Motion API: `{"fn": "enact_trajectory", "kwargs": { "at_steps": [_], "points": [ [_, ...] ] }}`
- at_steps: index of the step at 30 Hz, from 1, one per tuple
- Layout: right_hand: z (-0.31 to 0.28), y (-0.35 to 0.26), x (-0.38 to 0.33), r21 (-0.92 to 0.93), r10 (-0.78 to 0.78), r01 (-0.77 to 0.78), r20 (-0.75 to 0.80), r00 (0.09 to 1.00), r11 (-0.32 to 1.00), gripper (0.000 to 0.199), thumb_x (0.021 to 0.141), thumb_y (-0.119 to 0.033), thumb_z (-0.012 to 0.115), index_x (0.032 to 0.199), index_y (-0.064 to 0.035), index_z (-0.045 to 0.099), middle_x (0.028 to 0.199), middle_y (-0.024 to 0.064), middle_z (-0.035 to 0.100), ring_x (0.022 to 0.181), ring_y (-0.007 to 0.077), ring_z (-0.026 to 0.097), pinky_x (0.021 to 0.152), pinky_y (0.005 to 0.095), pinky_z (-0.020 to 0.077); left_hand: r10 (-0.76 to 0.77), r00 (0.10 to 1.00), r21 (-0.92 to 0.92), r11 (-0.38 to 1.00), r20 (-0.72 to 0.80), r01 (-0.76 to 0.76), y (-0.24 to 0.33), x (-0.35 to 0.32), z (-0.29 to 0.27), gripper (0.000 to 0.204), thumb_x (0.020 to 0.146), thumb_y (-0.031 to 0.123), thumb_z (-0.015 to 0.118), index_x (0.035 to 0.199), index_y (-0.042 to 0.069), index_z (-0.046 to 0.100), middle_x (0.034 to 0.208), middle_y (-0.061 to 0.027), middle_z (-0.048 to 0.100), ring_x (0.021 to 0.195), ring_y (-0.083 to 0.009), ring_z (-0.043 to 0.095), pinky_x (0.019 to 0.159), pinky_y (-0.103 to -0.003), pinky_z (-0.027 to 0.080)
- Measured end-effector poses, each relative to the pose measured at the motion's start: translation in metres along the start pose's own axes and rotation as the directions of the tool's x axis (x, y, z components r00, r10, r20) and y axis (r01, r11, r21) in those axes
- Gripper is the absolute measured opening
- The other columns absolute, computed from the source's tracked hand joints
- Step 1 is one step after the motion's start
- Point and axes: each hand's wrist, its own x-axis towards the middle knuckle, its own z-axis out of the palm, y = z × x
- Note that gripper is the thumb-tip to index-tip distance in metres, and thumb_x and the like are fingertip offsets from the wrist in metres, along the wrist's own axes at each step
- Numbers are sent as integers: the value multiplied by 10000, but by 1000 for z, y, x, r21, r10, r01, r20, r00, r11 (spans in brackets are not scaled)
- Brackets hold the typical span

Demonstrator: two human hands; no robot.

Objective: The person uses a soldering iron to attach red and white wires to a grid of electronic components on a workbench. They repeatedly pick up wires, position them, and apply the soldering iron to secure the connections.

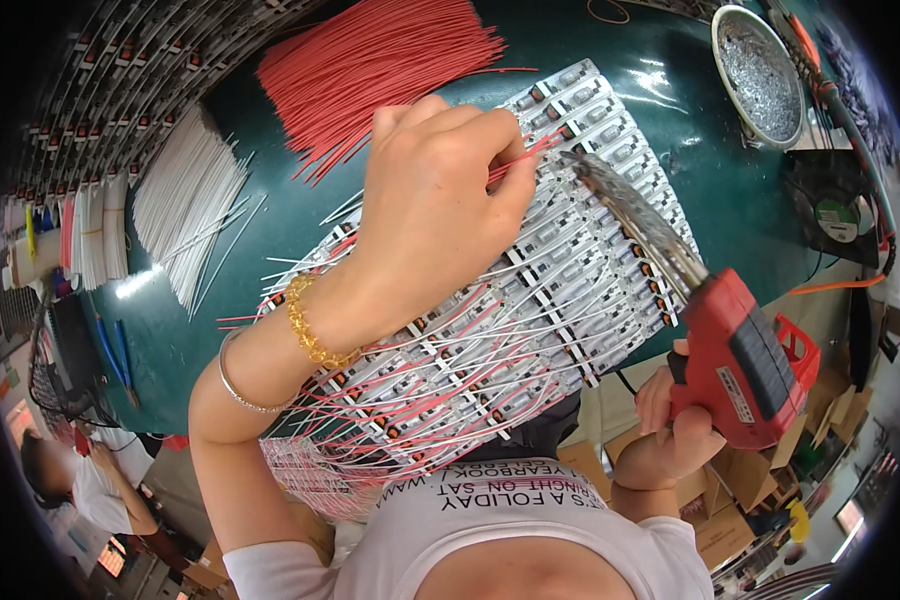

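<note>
My left hand point(440, 180) is closed in a pinch on several thin red wires point(538, 150), whose ends point right over a panel of small circuit boards point(610, 115). My right hand point(682, 432) is wrapped round the grip of a red and black soldering gun point(738, 355). The gun's long, darkened tip reaches up and left, close to the wire ends; whether it touches them I cannot tell. White and red wires point(450, 375) trail from the near part of the panel toward me. My left wrist hides some of the boards.
A thick stack of red wires point(370, 65) lies at the back of the green table, with white wires point(185, 200) to its left. A metal bowl point(796, 112) of silvery scraps and a spool point(838, 222) stand right. Blue-handled tweezers point(112, 350) lie left. Another person point(115, 485) sits far left.
</note>
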Motion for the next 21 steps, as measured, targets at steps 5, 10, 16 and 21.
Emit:
{"fn": "enact_trajectory", "kwargs": {
  "at_steps": [5,10,16,21],
  "points": [
    [6,-6,0,89,28,-27,-15,999,996,836,777,-590,614,1159,127,418,456,-6,430,355,82,392,368,213,315,-2,1000,5,1000,-9,2,-1,-1,0,116,728,108,693,670,55,608,603,-25,554,617,-187,486,661,-326,347],
    [2,-3,3,123,-6,0,45,999,992,851,786,-598,596,1170,135,397,447,-5,424,346,85,388,372,214,329,78,987,-42,996,-140,-85,-1,2,-5,88,716,98,713,696,49,643,644,-30,595,602,-169,511,675,-319,361],
    [-7,-5,-1,127,41,-45,39,998,991,872,785,-626,574,1167,133,378,439,-9,411,343,94,393,374,226,346,-13,1000,-58,998,12,14,13,0,-16,94,726,121,723,707,58,657,640,-21,608,592,-154,520,711,-304,341],
    [-8,-3,-1,146,39,-46,53,998,988,837,804,-610,565,1151,129,384,439,-7,412,343,95,393,376,230,353,-37,997,3,999,69,37,13,-4,-5,108,719,131,727,696,60,648,599,-22,596,580,-149,509,724,-309,326]
  ]
}}
